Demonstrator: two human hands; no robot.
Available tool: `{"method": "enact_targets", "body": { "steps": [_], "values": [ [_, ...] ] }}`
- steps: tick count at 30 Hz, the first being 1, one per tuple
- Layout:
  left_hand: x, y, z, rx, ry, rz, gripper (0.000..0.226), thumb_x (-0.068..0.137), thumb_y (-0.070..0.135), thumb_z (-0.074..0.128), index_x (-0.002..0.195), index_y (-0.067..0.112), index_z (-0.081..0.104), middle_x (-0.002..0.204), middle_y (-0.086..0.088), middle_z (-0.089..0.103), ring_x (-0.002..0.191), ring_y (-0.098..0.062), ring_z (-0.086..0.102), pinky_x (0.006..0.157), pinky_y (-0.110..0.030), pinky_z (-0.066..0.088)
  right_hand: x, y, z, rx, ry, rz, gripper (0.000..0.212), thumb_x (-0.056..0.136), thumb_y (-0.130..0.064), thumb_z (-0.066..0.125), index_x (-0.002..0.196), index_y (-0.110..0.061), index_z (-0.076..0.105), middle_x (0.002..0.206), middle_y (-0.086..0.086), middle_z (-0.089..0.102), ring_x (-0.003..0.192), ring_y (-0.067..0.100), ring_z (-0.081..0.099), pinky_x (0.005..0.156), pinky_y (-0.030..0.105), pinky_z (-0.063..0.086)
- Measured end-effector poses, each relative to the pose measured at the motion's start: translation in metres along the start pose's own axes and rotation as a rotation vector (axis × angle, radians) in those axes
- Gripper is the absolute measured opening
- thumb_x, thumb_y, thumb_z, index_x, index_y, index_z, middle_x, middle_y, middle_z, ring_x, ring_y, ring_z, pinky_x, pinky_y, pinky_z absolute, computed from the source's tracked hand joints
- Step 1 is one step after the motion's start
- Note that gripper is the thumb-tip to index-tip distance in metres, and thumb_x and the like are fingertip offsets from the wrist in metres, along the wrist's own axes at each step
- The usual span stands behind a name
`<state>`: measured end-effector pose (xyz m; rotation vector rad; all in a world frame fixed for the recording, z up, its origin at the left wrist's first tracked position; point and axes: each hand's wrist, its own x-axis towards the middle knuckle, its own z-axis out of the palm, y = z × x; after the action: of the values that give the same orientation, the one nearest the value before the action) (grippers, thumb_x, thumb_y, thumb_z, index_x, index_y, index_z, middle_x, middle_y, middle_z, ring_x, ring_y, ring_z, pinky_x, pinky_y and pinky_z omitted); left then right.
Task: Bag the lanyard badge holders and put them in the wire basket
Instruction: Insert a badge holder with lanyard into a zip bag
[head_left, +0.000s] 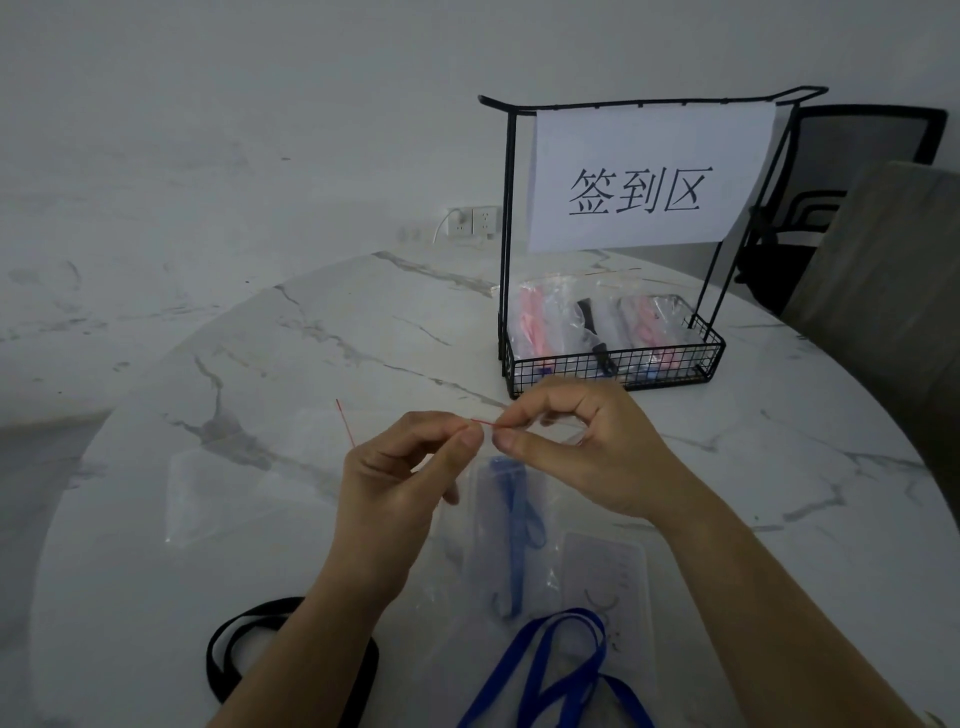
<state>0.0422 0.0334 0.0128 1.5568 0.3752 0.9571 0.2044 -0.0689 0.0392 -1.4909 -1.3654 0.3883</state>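
Sitting on the big white tabletop (311, 364), at the far right: the wire basket (618, 364), with a paper sign (644, 182) hung on its frame and a few filled bags (540, 322) already standing inside. Lying flat to the left: a spare bag (218, 493), see-through and hard to make out. Waiting near the front edge: a black lanyard (234, 644), a loose blue lanyard (545, 670) and a clear badge holder (608, 566), not bagged yet.

Held in the middle, well apart from the basket: a clear bag (488, 561) with a blue strap (514, 525) already tucked inside. Left hand (395, 483) and right hand (582, 452) both up at the bag's top, fingers (462, 439) of each curled and pinching the thin red strip (483, 423) along the mouth.

Looks like closing the bag, so somewhere in the middle of the job. Next, most likely: press the strip shut all the way along, then carry the bag over and drop it in the basket. After that, more left to bag.
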Motion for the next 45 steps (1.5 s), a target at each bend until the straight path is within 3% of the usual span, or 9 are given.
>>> {"method": "enact_targets", "body": {
  "steps": [4, 12, 18, 24, 29, 33, 38, 45],
  "values": [
    [-0.0004, -0.0011, -0.0018, 0.036, -0.005, 0.008, 0.03, 0.079, 0.031, 0.068, 0.095, 0.006, 0.075, 0.088, -0.006, 0.071, 0.074, -0.017, 0.062, 0.057, -0.03, 0.051, -0.0006, -0.0021, 0.0011, -0.008, -0.043, -0.018, 0.012, 0.084, -0.016, 0.078, 0.086, -0.027, 0.075, 0.085, -0.015, 0.072, 0.085, 0.005, 0.067, 0.079, 0.012, 0.045],
    [0.0007, -0.004, -0.0026, 0.062, -0.003, 0.01, 0.026, 0.081, 0.029, 0.067, 0.095, 0.009, 0.075, 0.088, -0.001, 0.071, 0.072, -0.014, 0.063, 0.056, -0.027, 0.051, -0.0012, -0.0016, 0.0011, 0.01, -0.061, -0.002, 0.008, 0.085, -0.017, 0.077, 0.087, -0.025, 0.075, 0.085, -0.013, 0.073, 0.084, 0.004, 0.067, 0.077, 0.01, 0.045],
    [0.0022, -0.0044, -0.0021, 0.117, 0.021, -0.001, 0.027, 0.081, 0.035, 0.064, 0.094, 0.014, 0.074, 0.083, 0.003, 0.072, 0.066, -0.012, 0.062, 0.054, -0.025, 0.053, -0.0002, 0.0004, -0.0046, 0.015, -0.047, 0.027, 0.011, 0.084, -0.014, 0.078, 0.084, -0.024, 0.075, 0.077, -0.017, 0.072, 0.073, -0.004, 0.065, 0.069, 0.007, 0.045],
    [0.0027, -0.0061, -0.0041, 0.056, 0.042, -0.016, 0.024, 0.084, 0.03, 0.063, 0.092, 0.01, 0.073, 0.082, -0.006, 0.071, 0.072, -0.021, 0.064, 0.056, -0.027, 0.054, 0.0002, -0.0005, -0.0021, -0.008, -0.023, 0.0, 0.013, 0.083, -0.015, 0.079, 0.085, -0.026, 0.075, 0.08, -0.015, 0.073, 0.076, 0.001, 0.067, 0.07, 0.009, 0.047],
    [0.0017, -0.0054, -0.0023, 0.114, -0.023, 0.031, 0.024, 0.085, 0.029, 0.063, 0.096, 0.01, 0.073, 0.085, 0.002, 0.07, 0.073, -0.014, 0.063, 0.056, -0.026, 0.053, -0.0006, -0.0037, 0.0003, -0.021, -0.029, -0.046, 0.011, 0.083, -0.017, 0.079, 0.09, -0.024, 0.075, 0.085, -0.016, 0.072, 0.085, 0.007, 0.068, 0.077, 0.011, 0.047],
    [0.0015, -0.0065, -0.0025, 0.142, -0.046, 0.056, 0.018, 0.086, 0.022, 0.064, 0.095, 0.009, 0.072, 0.086, 0.003, 0.068, 0.072, -0.011, 0.061, 0.058, -0.026, 0.051, 0.0001, -0.0031, 0.0005, -0.053, -0.047, -0.032, 0.01, 0.085, -0.015, 0.077, 0.088, -0.024, 0.074, 0.085, -0.015, 0.071, 0.085, 0.005, 0.066, 0.079, 0.011, 0.045],
    [0.0015, -0.0041, -0.002, 0.181, -0.035, 0.061, 0.017, 0.085, 0.024, 0.063, 0.093, 0.011, 0.072, 0.085, 0.005, 0.067, 0.071, -0.013, 0.061, 0.058, -0.027, 0.051, 0.0, -0.0019, 0.0015, -0.085, -0.115, 0.011, 0.006, 0.089, -0.021, 0.073, 0.091, -0.027, 0.072, 0.09, -0.014, 0.072, 0.09, 0.004, 0.066, 0.081, 0.013, 0.047],
    [0.0015, -0.0027, -0.0025, 0.162, -0.027, 0.041, 0.025, 0.083, 0.031, 0.062, 0.093, 0.009, 0.07, 0.084, 0.003, 0.066, 0.071, -0.013, 0.06, 0.059, -0.027, 0.052, 0.0012, 0.0014, -0.0027, -0.133, -0.1, -0.005, 0.015, 0.088, -0.019, 0.074, 0.086, -0.033, 0.069, 0.086, -0.017, 0.069, 0.086, -0.002, 0.064, 0.076, 0.006, 0.043]
  ]
}}
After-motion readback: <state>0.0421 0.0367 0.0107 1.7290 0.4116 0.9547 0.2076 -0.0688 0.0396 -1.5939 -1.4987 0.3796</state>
